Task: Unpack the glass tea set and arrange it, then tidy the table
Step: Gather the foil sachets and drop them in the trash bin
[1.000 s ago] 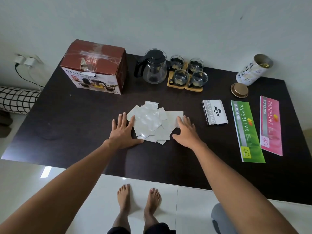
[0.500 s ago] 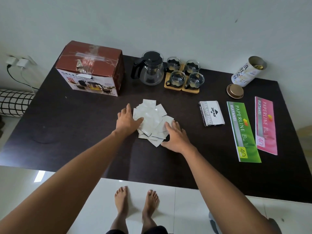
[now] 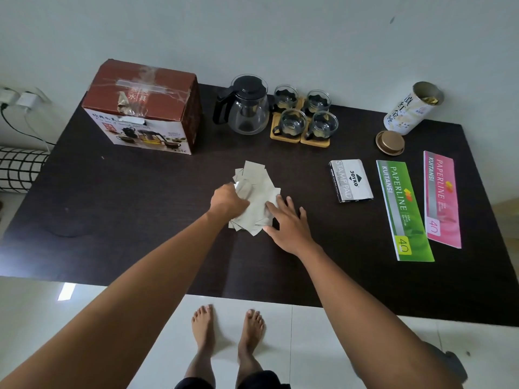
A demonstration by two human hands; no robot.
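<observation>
A heap of several white paper pieces lies mid-table on the dark table. My left hand is curled over the heap's left side, fingers closed on some pieces. My right hand lies flat with spread fingers against the heap's right edge. At the back stand the glass teapot with a black lid and several glass cups on wooden coasters. The brown tea-set box sits at the back left, taped on top.
A stamp pad box, a green receipt book and a pink receipt book lie on the right. An open white tin and its gold lid are at the back right. Wall behind; bare feet below the front edge.
Both hands have pushed the scattered paper pieces inward into a tighter heap. My left hand went from flat to curled, closing on pieces at the left side.
</observation>
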